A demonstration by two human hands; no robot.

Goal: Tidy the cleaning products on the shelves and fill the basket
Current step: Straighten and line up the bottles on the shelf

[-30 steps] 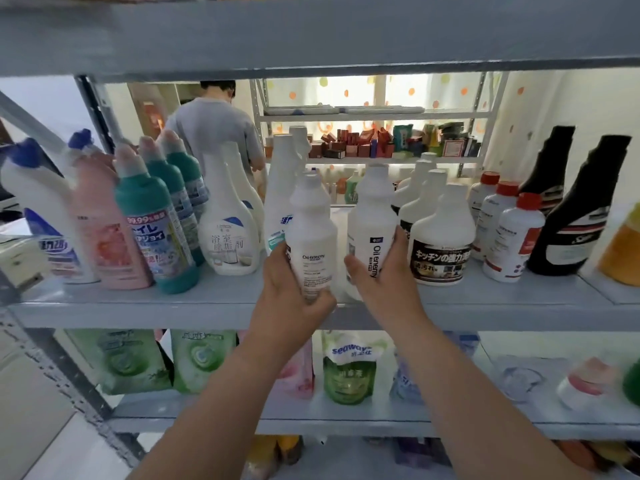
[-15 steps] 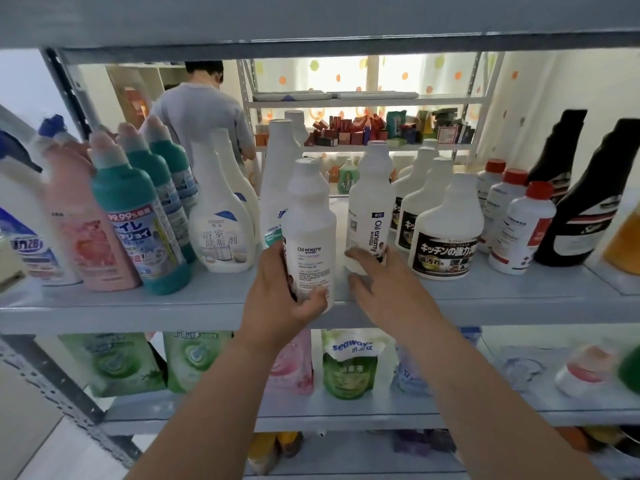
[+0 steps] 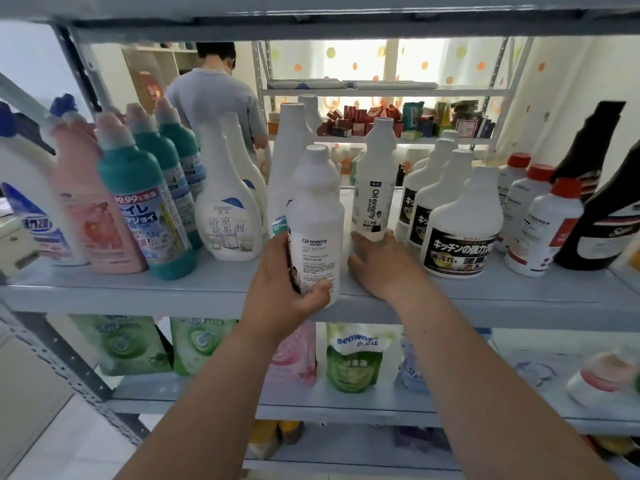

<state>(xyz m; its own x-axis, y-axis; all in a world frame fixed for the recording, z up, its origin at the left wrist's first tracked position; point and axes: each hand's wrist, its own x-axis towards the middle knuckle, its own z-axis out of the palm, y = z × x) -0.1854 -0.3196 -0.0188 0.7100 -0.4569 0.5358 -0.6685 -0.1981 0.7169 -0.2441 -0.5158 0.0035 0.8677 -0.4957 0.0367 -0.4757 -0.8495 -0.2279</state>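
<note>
- Two hands, yours, at centre frame before the middle shelf (image 3: 207, 289).
- Left hand (image 3: 287, 299): fingers and thumb curled round the lower body of a white "Oil enemy" bottle (image 3: 317, 230). The bottle is upright at the shelf's front edge, label toward you. Whether its base rests on the shelf cannot be told.
- Right hand (image 3: 384, 268): flat on the shelf just right of the held bottle, fingers spread and holding nothing. Its fingertips are at the foot of a second "Oil enemy" bottle (image 3: 375, 188), which stands upright further back.
- Left of centre, on the same shelf: white bathroom cleaner bottle (image 3: 225, 209), teal bottles (image 3: 145, 202) in a row, pink bottle (image 3: 90, 209).
- Right of centre: white bottles with black labels (image 3: 464, 230) in a row, then red-capped bottles (image 3: 550, 230), then black bottles (image 3: 602, 220) at the right edge.
- Lower shelf, bottom centre: green refill pouch (image 3: 353, 358) among other pouches.
- Upper left, behind the shelving: a person in a grey shirt (image 3: 214, 98), back turned.
</note>
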